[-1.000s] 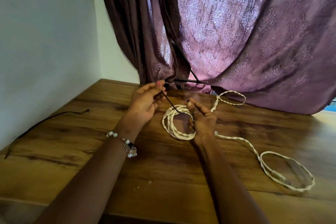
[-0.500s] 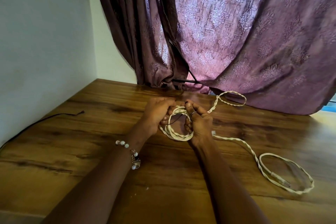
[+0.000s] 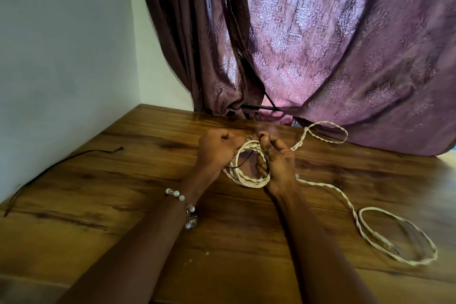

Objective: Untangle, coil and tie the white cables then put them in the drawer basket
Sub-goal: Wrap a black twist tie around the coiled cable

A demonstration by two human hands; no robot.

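You face a wooden desk point(image 3: 103, 205), brown grain, set into a corner. Pale wall point(image 3: 61, 57) runs along its left edge. A purple patterned curtain point(image 3: 333, 57) hangs over the far edge, its hem on the wood. Daylight glows through the cloth.

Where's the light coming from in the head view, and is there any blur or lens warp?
Head view: backlit through the purple curtain, which glows pink; forearms and near table are dim. Slight motion blur on the left hand and right hand at the white cable coil. Wide-angle bending of the table edges and wall corner.
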